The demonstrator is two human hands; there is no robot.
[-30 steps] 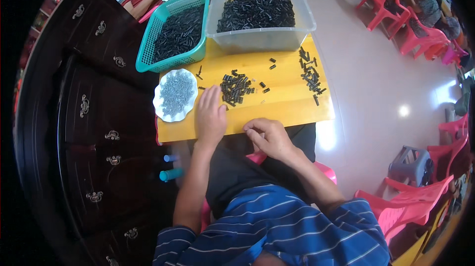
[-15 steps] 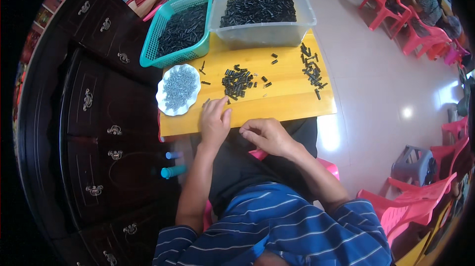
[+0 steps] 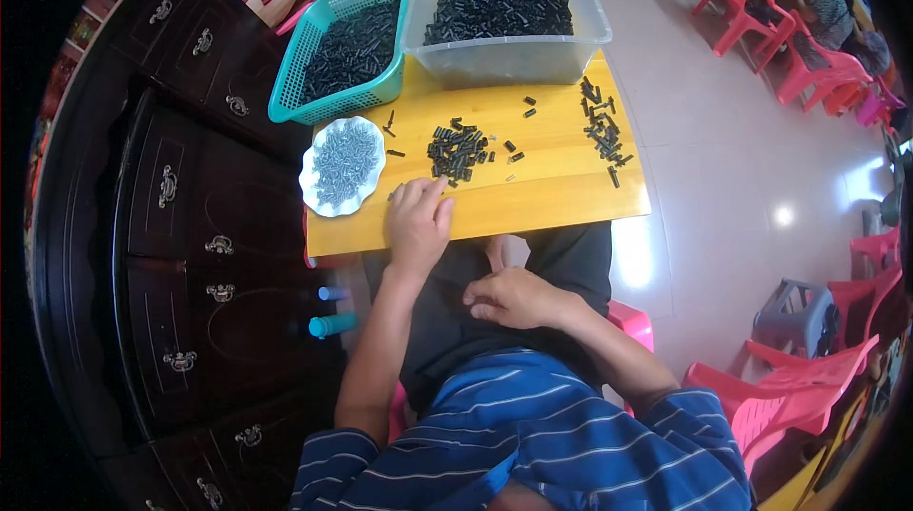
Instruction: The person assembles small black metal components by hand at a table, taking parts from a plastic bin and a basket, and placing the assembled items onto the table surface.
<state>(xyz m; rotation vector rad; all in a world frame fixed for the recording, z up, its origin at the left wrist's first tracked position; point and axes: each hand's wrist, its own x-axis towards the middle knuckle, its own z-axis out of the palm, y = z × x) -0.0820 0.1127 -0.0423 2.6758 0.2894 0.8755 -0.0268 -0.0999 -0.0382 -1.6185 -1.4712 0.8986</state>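
Note:
My left hand (image 3: 419, 218) rests at the near side of the yellow table, fingers reaching forward with the thumb apart. Its fingertips are at the near edge of a pile of short black tubular pieces (image 3: 456, 152). Left of it stands a white scalloped dish (image 3: 314, 199) filled with small silvery pins or screws (image 3: 344, 161). Over my lap, below the table edge, my right hand (image 3: 521, 298) is closed with its fingers curled in. Whatever it may hold is hidden. A few loose black pieces (image 3: 511, 146) lie right of the pile.
Behind the pile stand a teal basket (image 3: 285, 97) and a clear plastic bin (image 3: 514, 64), both full of black pieces. Longer black parts (image 3: 602, 135) lie along the table's right side. A dark cabinet (image 3: 190, 254) borders the left; pink chairs (image 3: 789, 387) stand right.
My right hand has drawn back from near the table edge to over my lap. My left hand has shifted slightly to the right, still by the pile.

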